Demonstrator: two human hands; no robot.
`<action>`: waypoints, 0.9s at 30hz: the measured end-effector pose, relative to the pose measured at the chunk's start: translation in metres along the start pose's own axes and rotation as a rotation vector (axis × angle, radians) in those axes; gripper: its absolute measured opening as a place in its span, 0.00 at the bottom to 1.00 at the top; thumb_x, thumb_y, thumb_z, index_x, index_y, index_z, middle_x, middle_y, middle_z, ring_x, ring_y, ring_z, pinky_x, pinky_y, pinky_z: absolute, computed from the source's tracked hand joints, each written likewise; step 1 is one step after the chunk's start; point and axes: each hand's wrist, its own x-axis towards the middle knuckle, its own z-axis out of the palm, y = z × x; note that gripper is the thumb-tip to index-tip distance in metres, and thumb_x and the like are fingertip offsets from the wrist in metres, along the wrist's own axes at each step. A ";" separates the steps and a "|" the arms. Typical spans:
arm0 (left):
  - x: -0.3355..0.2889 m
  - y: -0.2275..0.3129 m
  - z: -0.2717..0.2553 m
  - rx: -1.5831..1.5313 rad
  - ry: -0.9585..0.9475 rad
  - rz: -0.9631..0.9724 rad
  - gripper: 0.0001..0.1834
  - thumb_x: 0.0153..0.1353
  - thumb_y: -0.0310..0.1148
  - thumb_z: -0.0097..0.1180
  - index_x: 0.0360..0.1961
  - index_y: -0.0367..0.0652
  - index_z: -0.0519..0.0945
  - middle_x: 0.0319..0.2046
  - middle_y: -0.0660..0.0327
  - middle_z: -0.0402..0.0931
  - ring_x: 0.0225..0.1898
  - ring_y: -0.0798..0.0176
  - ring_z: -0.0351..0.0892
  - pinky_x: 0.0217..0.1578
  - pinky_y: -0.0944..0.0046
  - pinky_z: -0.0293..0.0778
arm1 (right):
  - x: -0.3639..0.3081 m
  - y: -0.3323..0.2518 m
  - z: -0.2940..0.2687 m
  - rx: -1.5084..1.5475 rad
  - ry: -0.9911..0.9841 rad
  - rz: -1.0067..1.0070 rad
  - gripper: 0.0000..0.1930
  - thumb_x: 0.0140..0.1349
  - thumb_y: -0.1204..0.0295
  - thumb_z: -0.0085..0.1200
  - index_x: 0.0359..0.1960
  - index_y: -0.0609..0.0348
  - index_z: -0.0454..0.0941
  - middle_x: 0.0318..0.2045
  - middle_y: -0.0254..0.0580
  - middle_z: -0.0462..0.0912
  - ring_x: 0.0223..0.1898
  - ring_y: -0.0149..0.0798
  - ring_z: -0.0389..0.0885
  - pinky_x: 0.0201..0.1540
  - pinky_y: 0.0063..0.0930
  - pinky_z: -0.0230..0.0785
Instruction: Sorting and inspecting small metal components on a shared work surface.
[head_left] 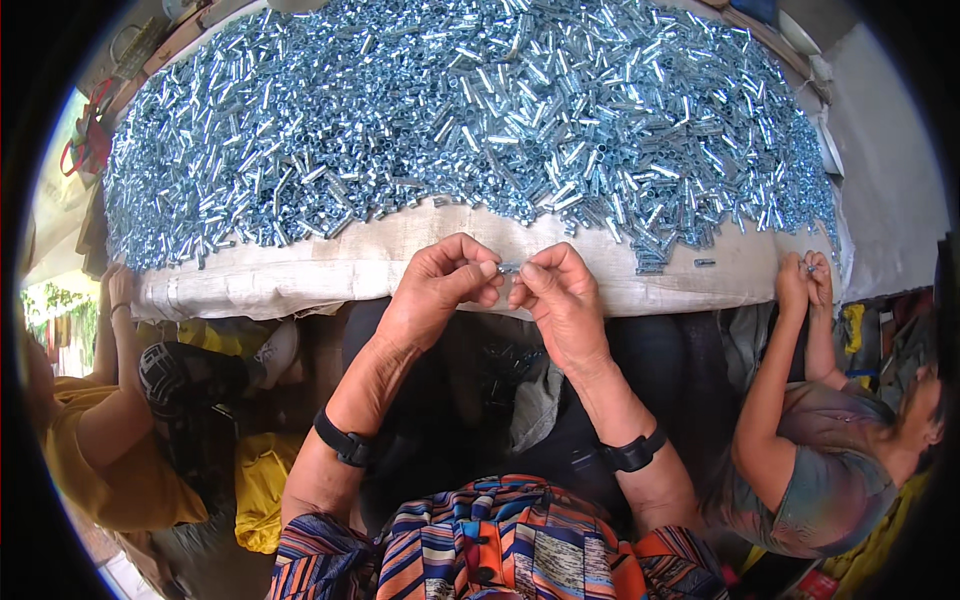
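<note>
My left hand [440, 290] and my right hand [560, 295] meet in front of me, fingertips pinched together on one small silvery metal piece [509, 267]. Both wrists wear black bands. Just beyond the hands lies a big heap of shiny bluish metal sleeves and bolts [470, 110], spread over a table covered with a pale sack cloth [330, 270]. A few loose pieces [650, 265] lie near the cloth's front edge. In my lap sits a dark pile of small parts [505, 370].
A person in a yellow top [100, 440] sits at my left with a hand at the table edge. Another person in a grey patterned shirt [830, 470] sits at my right, both hands [805, 280] pinching a small piece. A black helmet [170, 375] lies low left.
</note>
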 end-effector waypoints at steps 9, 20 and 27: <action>0.027 -0.020 -0.017 1.076 0.184 0.463 0.06 0.53 0.20 0.56 0.33 0.36 0.80 0.28 0.58 0.75 0.29 0.59 0.76 0.32 0.63 0.71 | 0.030 0.013 0.008 -1.092 0.053 -0.316 0.06 0.59 0.73 0.53 0.32 0.60 0.69 0.18 0.49 0.75 0.22 0.48 0.77 0.26 0.42 0.68; 0.026 -0.017 -0.023 1.065 0.199 0.476 0.08 0.53 0.18 0.52 0.36 0.35 0.77 0.32 0.52 0.74 0.33 0.53 0.76 0.36 0.60 0.72 | 0.037 0.000 0.013 -1.205 -0.079 -0.282 0.08 0.58 0.71 0.48 0.36 0.61 0.73 0.23 0.54 0.80 0.28 0.58 0.80 0.28 0.49 0.70; 0.019 0.004 -0.041 1.220 0.408 0.432 0.06 0.55 0.23 0.58 0.34 0.34 0.78 0.30 0.54 0.79 0.32 0.58 0.80 0.36 0.63 0.74 | 0.001 -0.019 -0.008 -1.069 -0.231 -0.199 0.09 0.57 0.71 0.62 0.30 0.64 0.76 0.20 0.43 0.80 0.24 0.28 0.79 0.27 0.27 0.70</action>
